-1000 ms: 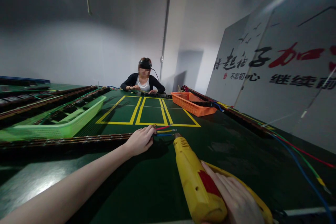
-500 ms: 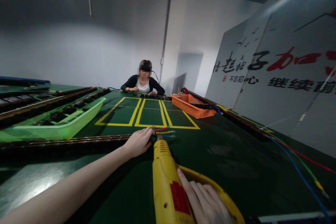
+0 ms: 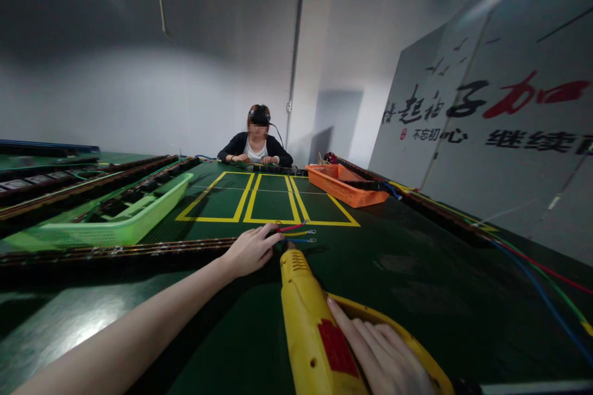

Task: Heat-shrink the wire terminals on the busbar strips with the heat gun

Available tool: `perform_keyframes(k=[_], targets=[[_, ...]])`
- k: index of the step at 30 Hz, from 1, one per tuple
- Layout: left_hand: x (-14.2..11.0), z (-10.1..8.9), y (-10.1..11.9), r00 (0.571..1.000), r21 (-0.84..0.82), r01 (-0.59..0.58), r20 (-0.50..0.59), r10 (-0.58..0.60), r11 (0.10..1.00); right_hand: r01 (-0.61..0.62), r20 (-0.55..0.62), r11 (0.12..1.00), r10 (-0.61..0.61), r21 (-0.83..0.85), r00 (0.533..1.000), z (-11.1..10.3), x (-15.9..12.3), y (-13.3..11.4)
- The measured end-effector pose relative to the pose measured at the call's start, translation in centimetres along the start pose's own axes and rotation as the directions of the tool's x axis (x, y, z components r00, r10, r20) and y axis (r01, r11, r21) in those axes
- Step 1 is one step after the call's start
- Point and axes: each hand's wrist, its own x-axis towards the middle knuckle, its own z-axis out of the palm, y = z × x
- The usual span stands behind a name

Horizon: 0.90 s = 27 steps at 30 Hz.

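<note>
From where I operate, the broad green table [image 3: 417, 259] carries everything, and I place things by the yellow heat gun. A long dark bar [image 3: 139, 253] lies to its left, its near end towards the nozzle; it looks stiff along its length and awkward to swing, so I would support it near the middle as well as at the end. The green tray [image 3: 92, 233] sits farther left and beyond the gun, the orange basket [image 3: 356, 197] beyond and to its right; both look like light, slightly flexible plastic, best taken by the rim.

The heat gun [image 3: 301, 305] itself looks rigid and the heaviest thing in hand, likely nose-heavy if held far back. My right hand [image 3: 386, 355] is wrapped about its handle side, fingers lying along the housing: a sensible hold, well away from the nozzle [image 3: 288, 247], which may be hot.

Just beyond and left of that nozzle, my left hand [image 3: 250, 250] is closed, pinching the base of the coloured wires [image 3: 295, 234]; I cannot tell whether it grips the bar's end too. The wires, red, yellow and blue, look springy yet bendable, with sleeves that could soften under heat. Smallest are the metal lugs [image 3: 312, 232] at their tips, hard but easily twisted; I would hold the insulation behind them.
</note>
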Motion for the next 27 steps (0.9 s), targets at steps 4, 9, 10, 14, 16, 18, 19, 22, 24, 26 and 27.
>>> perform_keyframes(k=[4, 9, 10, 14, 16, 18, 19, 22, 24, 26, 27], targets=[[0.0, 0.0, -0.1, 0.999, 0.019, -0.024, -0.021, 0.024, 1.0, 0.043, 0.007, 0.997, -0.042, -0.057, 0.999, -0.2, -1.0, 1.6], [-0.2, 0.0, -0.1, 0.999, 0.032, -0.039, -0.029, 0.04, 0.999, 0.037, 0.019, 0.997, -0.036, -0.066, 0.999, 0.1, -2.7, 3.3], [-0.3, 0.0, -0.1, 0.999, 0.032, -0.043, -0.028, 0.044, 0.999, 0.039, 0.006, 0.997, -0.038, -0.066, 0.999, 0.1, -2.9, 3.4], [-0.4, 0.1, 0.0, 0.998, 0.035, -0.049, -0.026, 0.05, 0.998, 0.033, -0.02, 0.998, -0.034, -0.058, 0.999, 0.0, -2.7, 3.5], [-0.3, 0.1, 0.1, 0.999, 0.033, -0.046, -0.028, 0.046, 0.998, 0.022, -0.003, 0.999, -0.022, -0.047, 1.0, -0.2, -2.2, 3.3], [-0.2, 0.1, 0.1, 0.999, 0.028, -0.041, -0.027, 0.042, 0.999, 0.02, 0.006, 0.999, -0.019, -0.049, 1.0, -0.3, -1.9, 3.1], [-0.2, 0.1, 0.2, 0.999, 0.024, -0.037, -0.028, 0.038, 0.999, 0.018, 0.008, 0.998, -0.017, -0.059, 1.0, -0.3, -1.9, 2.9], [-0.1, 0.1, 0.2, 0.999, 0.005, -0.026, -0.034, 0.026, 1.0, 0.018, 0.02, 0.994, -0.016, -0.109, 1.0, 0.1, -2.1, 2.0], [0.0, 0.1, 0.3, 0.999, -0.003, -0.017, -0.035, 0.017, 1.0, 0.014, 0.031, 0.99, -0.009, -0.14, 0.999, 0.7, -2.3, 1.0], [0.0, 0.2, 0.2, 1.0, -0.004, -0.01, -0.026, 0.01, 1.0, -0.016, 0.034, 0.989, 0.022, -0.15, 0.999, 1.3, -2.5, -0.2], [0.0, 0.3, 0.2, 1.0, -0.005, -0.006, -0.02, 0.006, 1.0, -0.039, 0.033, 0.988, 0.045, -0.151, 0.998, 1.6, -2.5, -0.9]])
